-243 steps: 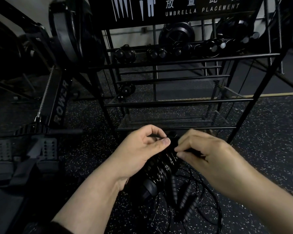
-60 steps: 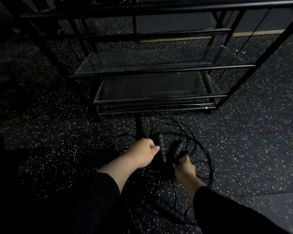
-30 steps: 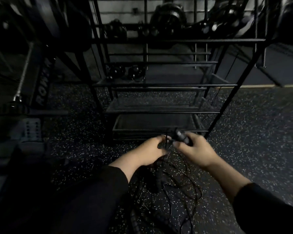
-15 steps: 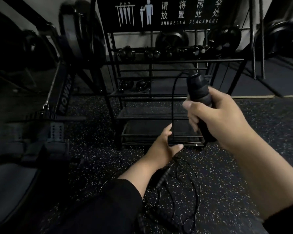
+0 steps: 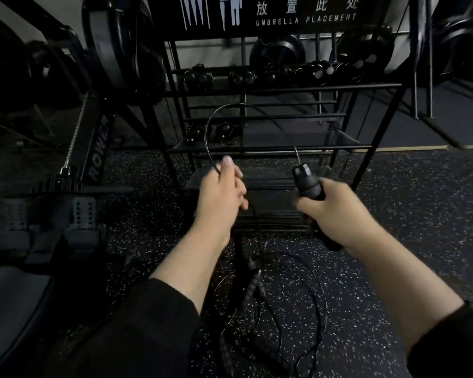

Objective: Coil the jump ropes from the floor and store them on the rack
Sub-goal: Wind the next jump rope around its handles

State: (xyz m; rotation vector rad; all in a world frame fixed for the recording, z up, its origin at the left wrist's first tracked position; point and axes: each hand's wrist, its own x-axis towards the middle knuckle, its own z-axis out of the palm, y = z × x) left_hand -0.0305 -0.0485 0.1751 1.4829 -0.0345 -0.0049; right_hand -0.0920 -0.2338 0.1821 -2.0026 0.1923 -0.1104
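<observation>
Before the black rack [image 5: 271,148], a right hand [image 5: 336,214] wraps a jump rope's stiff handle [image 5: 306,181] while left-hand fingers [image 5: 227,165] pinch its thin, springy-looking cord [image 5: 210,126], probably light and best gathered loop by loop, more ropes [image 5: 271,309] tangled below.

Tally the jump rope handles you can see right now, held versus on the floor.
Held: 1, the handle gripped by the right hand
On the floor: 3 that I can make out, including the beaded handle; the tangle is dark
Total: 4
The left hand pinches only cord.
</observation>
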